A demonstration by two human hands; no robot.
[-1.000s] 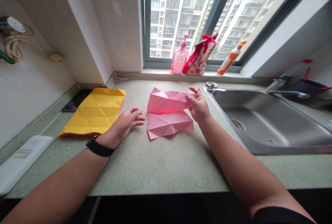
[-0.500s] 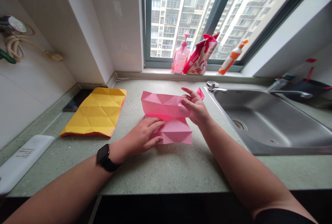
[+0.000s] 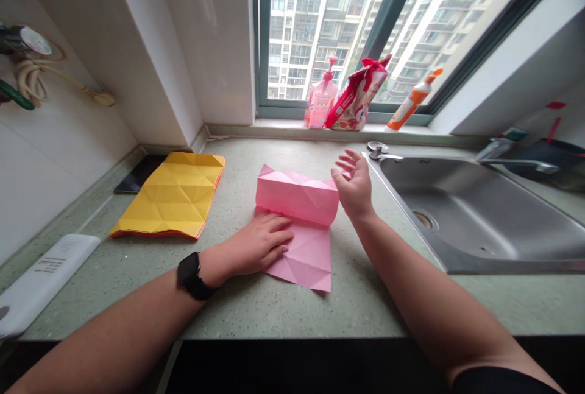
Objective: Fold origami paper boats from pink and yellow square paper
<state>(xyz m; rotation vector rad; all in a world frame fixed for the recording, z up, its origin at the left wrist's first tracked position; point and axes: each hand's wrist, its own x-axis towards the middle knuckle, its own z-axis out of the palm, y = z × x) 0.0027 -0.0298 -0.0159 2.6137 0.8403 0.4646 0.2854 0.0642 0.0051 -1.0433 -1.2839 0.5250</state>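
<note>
A creased sheet of pink paper (image 3: 299, 199) lies on the counter in front of me, its far half bent up and its near half lying nearly flat. My left hand (image 3: 265, 240), with a black watch on the wrist, rests palm down on the paper's left side, fingers spread out. Just off the sheet's right edge is my right hand (image 3: 354, 184), raised with its fingers apart and nothing in them. A small pink folded piece behind the right hand is mostly hidden by it.
A stack of creased yellow paper (image 3: 176, 193) lies left, partly over a dark flat object (image 3: 139, 175). A white oblong device (image 3: 48, 281) is at the far left. The steel sink (image 3: 475, 211) is at right. A pink pump bottle (image 3: 320, 102), red bag (image 3: 356, 98) and orange bottle (image 3: 411, 105) line the windowsill.
My right hand has let go of the pink paper's far right part and moved slightly right, opening. The paper's near half has spread toward me and flattened. My left hand stays on the sheet.
</note>
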